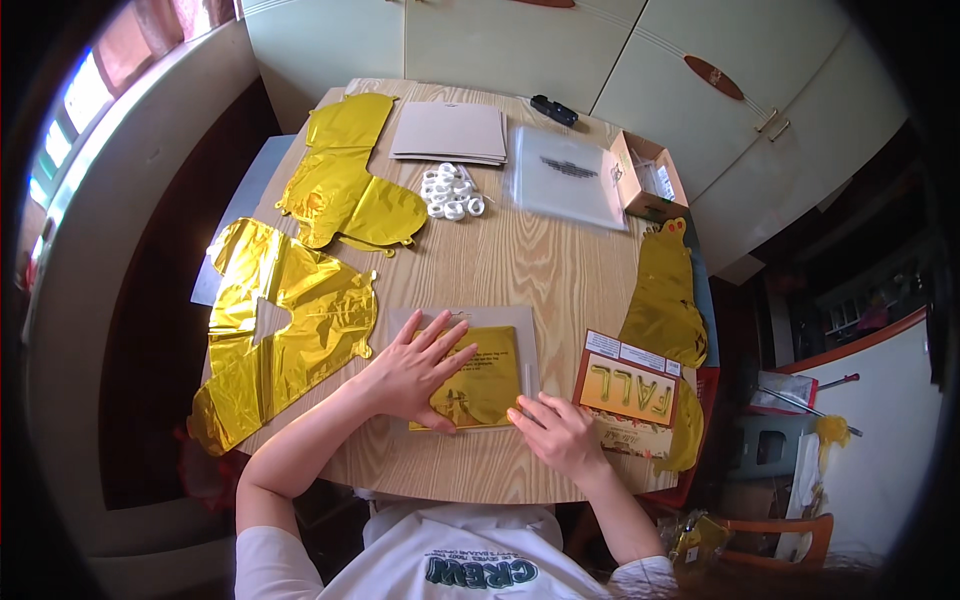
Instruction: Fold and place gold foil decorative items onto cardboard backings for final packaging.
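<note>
left hand (415,372) flat, fingers spread on folded gold foil balloon (480,385) at surface's 6 o'clock | right hand (558,432) seems to pinch clear sleeve (528,370) edge at balloon's 3 o'clock | risk: foil creasing or tearing if sleeve snags

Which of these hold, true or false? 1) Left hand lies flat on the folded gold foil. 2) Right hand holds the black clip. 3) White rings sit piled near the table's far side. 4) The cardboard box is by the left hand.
1) True: the left hand is spread flat on the folded gold foil.
2) False: the right hand is at the foil's edge; the black clip lies far off.
3) True: the white rings are heaped beyond the hands.
4) False: the cardboard box stands at the table's far right.
</note>
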`<state>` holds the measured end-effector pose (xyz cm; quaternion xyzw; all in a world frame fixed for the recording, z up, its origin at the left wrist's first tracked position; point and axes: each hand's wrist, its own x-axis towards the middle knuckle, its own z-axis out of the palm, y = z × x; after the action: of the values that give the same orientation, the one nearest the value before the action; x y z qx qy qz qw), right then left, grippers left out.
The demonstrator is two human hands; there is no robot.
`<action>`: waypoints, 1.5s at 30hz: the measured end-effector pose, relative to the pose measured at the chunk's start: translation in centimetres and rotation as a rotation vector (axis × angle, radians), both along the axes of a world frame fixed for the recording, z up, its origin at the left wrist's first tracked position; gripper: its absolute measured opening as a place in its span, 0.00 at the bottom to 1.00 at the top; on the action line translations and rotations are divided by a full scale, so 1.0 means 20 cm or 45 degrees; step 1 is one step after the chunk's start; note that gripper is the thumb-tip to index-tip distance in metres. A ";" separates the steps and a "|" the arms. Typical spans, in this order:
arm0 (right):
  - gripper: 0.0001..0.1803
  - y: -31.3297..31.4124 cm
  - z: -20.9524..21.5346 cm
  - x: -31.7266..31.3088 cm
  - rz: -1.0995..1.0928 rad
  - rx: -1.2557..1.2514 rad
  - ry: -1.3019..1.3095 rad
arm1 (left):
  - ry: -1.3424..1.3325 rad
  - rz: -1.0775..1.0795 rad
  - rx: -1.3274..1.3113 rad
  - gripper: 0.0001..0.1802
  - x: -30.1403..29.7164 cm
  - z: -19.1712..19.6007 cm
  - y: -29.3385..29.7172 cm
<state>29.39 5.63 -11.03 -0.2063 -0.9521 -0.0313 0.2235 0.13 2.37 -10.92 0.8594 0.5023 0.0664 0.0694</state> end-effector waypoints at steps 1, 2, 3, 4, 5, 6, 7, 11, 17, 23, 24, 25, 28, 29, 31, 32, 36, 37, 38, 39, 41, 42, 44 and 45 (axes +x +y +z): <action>0.14 -0.01 -0.01 0.00 -0.012 0.023 0.003 | -0.001 -0.004 -0.003 0.65 0.00 0.00 0.00; 0.14 -0.01 -0.01 0.00 -0.024 0.045 0.007 | -0.002 -0.008 -0.006 0.65 0.00 0.01 0.01; 0.14 -0.02 -0.02 0.00 -0.032 0.067 0.011 | -0.002 -0.007 -0.010 0.66 0.00 0.01 0.01; 0.14 -0.02 -0.02 0.00 -0.041 0.051 -0.008 | -0.002 -0.010 -0.009 0.66 0.00 0.01 0.01; 0.14 -0.03 -0.02 0.00 -0.050 0.035 -0.028 | -0.002 -0.012 -0.009 0.66 0.00 0.01 0.01; 0.14 -0.04 0.00 -0.01 -0.054 0.016 -0.047 | -0.002 -0.009 -0.011 0.66 -0.01 0.01 0.00; 0.14 -0.05 0.02 -0.03 -0.060 0.013 -0.066 | -0.004 -0.009 -0.009 0.66 -0.01 0.01 0.00; 0.14 -0.16 0.08 -0.13 0.054 -0.099 -0.035 | -0.010 0.007 0.003 0.66 -0.01 -0.02 -0.02; 0.16 -0.42 0.03 -0.44 0.250 -0.525 0.094 | -0.012 0.003 0.049 0.62 -0.01 -0.02 -0.01; 0.11 -0.49 -0.04 -0.57 0.111 -0.681 0.073 | -0.044 -0.004 0.087 0.61 -0.01 -0.06 -0.01; 0.10 -0.49 -0.04 -0.58 0.111 -0.684 0.060 | -0.042 -0.006 0.091 0.61 -0.01 -0.06 -0.01; 0.09 -0.48 -0.04 -0.58 0.110 -0.687 0.047 | -0.043 -0.003 0.089 0.61 -0.01 -0.06 -0.01; 0.07 -0.46 -0.06 -0.58 0.162 -0.640 0.017 | -0.043 -0.003 0.086 0.61 -0.01 -0.05 -0.01; 0.07 -0.46 -0.06 -0.59 0.160 -0.674 0.066 | -0.041 -0.005 0.087 0.61 -0.01 -0.05 -0.01; 0.06 -0.45 -0.03 -0.60 0.162 -0.740 0.164 | -0.038 -0.006 0.091 0.61 -0.01 -0.05 -0.01; 0.05 -0.45 -0.03 -0.60 0.164 -0.725 0.172 | -0.040 -0.008 0.093 0.61 -0.01 -0.05 -0.01; 0.06 -0.45 -0.03 -0.60 0.156 -0.688 0.123 | -0.033 -0.010 0.095 0.61 -0.01 -0.04 -0.01; 0.07 -0.45 -0.04 -0.61 0.153 -0.685 0.089 | -0.034 -0.007 0.101 0.61 -0.01 -0.04 -0.02; 0.06 -0.46 -0.04 -0.61 0.140 -0.638 0.023 | -0.036 -0.005 0.107 0.60 -0.01 -0.05 -0.02; 0.06 -0.46 -0.04 -0.62 0.125 -0.591 -0.041 | -0.037 -0.003 0.113 0.60 -0.01 -0.05 -0.01; 0.05 -0.46 -0.05 -0.63 0.123 -0.527 -0.089 | -0.038 -0.006 0.115 0.60 -0.01 -0.06 -0.01; 0.03 -0.46 -0.06 -0.62 0.135 -0.507 -0.076 | -0.040 -0.010 0.119 0.60 -0.01 -0.06 -0.01; 0.02 -0.46 -0.05 -0.61 0.180 -0.570 -0.010 | -0.021 -0.005 0.117 0.60 -0.01 -0.05 -0.02; 0.03 -0.45 -0.04 -0.59 0.212 -0.650 0.041 | -0.015 -0.007 0.119 0.59 -0.01 -0.05 -0.02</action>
<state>17.65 -3.34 -11.85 -0.1774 -0.9392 0.2314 0.1812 -0.05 2.02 -11.88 0.8626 0.4960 0.0948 0.0323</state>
